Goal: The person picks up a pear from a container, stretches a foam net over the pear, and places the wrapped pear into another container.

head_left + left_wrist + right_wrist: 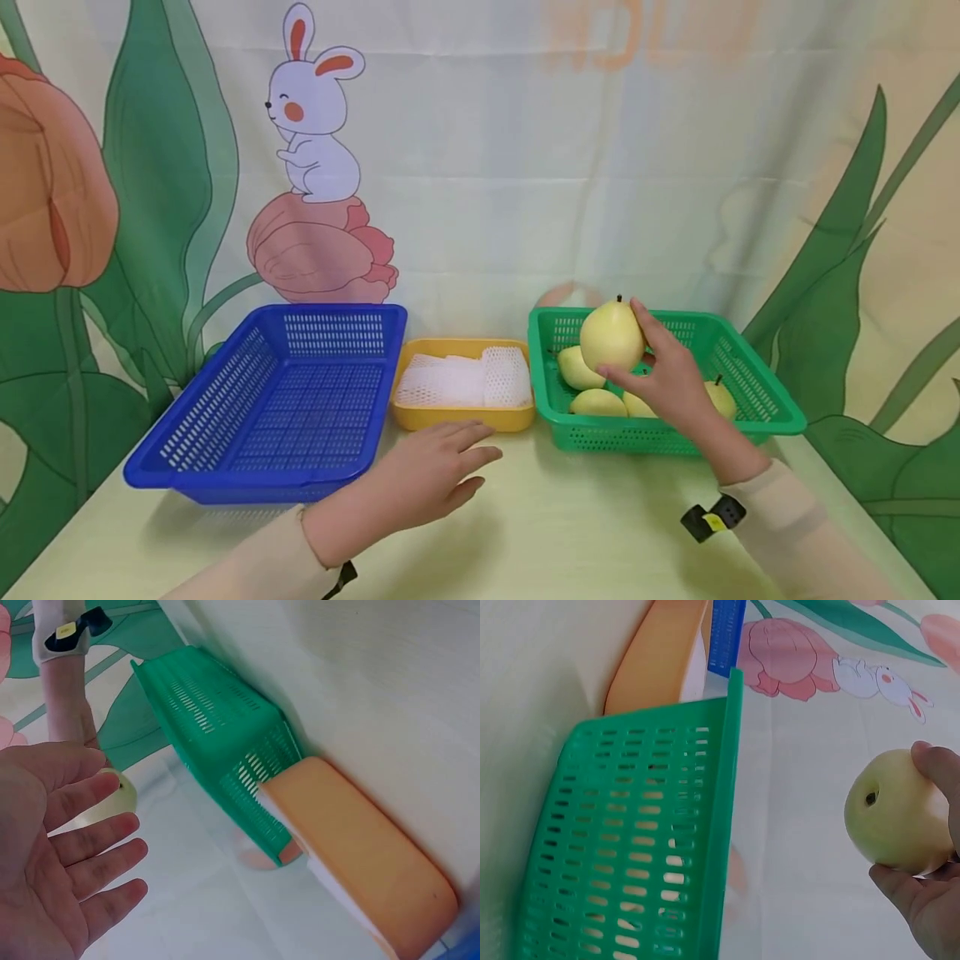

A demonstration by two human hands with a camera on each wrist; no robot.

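One blue rectangular plastic basket (300, 408), left hand (420, 471) with fingers loosely extended, yellow plastic tray (465, 419) of white foam-net sleeves (465, 379), round pale-yellow pear (611, 336) gripped by the right hand (671, 383) above a green perforated plastic basket (622, 437) holding more pears (597, 403)

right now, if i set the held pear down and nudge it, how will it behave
The pear would probably roll, given its rounded sides. Its smooth-looking skin may feel slippery. The thin stem could snap, since it sticks out.
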